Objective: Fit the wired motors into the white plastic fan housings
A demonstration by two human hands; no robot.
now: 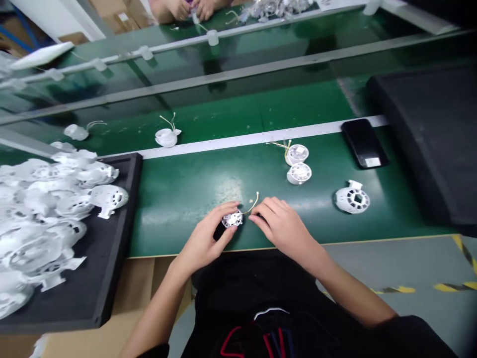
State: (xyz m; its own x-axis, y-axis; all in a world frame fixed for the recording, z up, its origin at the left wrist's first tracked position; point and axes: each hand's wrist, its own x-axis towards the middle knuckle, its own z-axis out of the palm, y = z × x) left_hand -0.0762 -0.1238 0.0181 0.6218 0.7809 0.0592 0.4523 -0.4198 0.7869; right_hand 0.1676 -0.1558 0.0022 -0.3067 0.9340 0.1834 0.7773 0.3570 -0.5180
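My left hand (210,232) has its thumb and fingers closed around a small round white plastic housing (232,219) with slotted openings, low over the green bench. A thin pale wire (254,205) with a small connector at its tip curves up from the housing's right side. Beside that wire, my right hand (278,221) is closed, thumb against fingertips; what they pinch is too small to make out. Farther up the bench, two similar round white housings (299,173) touch each other, the rear one with wires. A larger white slotted shell (352,199) with a tab lies to the right.
A black tray (112,258) heaped with white plastic shells (55,194) stands at left. Wired white parts (167,137) sit beyond the white strip. A black phone-like device (364,143) and a large black tray-like object (425,139) are at right. Another person's hands (192,9) work across the line.
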